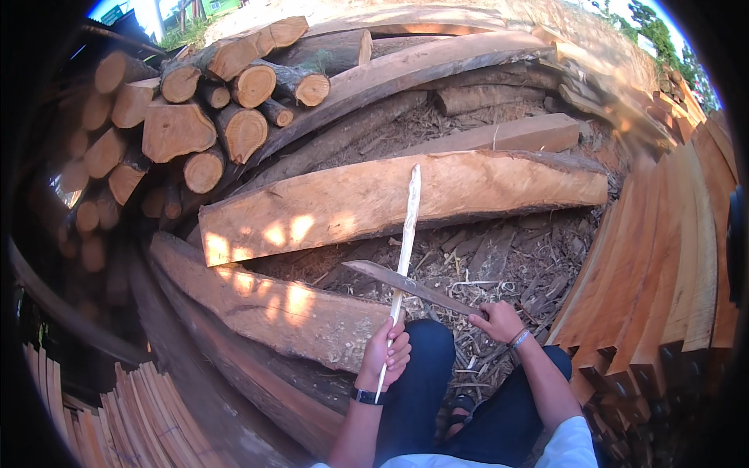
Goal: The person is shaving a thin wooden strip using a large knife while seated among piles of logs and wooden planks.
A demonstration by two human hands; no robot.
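Note:
My left hand (pixel 384 357) is wrapped round the lower part of a pale, peeled stick (pixel 409 222), which slants upward and away from me. The stick's upper end overlaps a thick sawn slab in the view. In my right hand (pixel 499 323) is a machete (pixel 425 292) with a dark, curved blade. Its blade crosses the stick a little above my left hand, with the tip pointing left. I cannot tell whether the edge touches the wood. Most of the machete's handle is hidden inside my right fist.
A sawn slab (pixel 468 187) lies across the ground ahead, with another slab (pixel 312 320) nearer on the left. Cut logs (pixel 179 129) are stacked at the far left. Sawn boards (pixel 663 249) stand along the right. Wood shavings (pixel 507 273) cover the ground before my knees.

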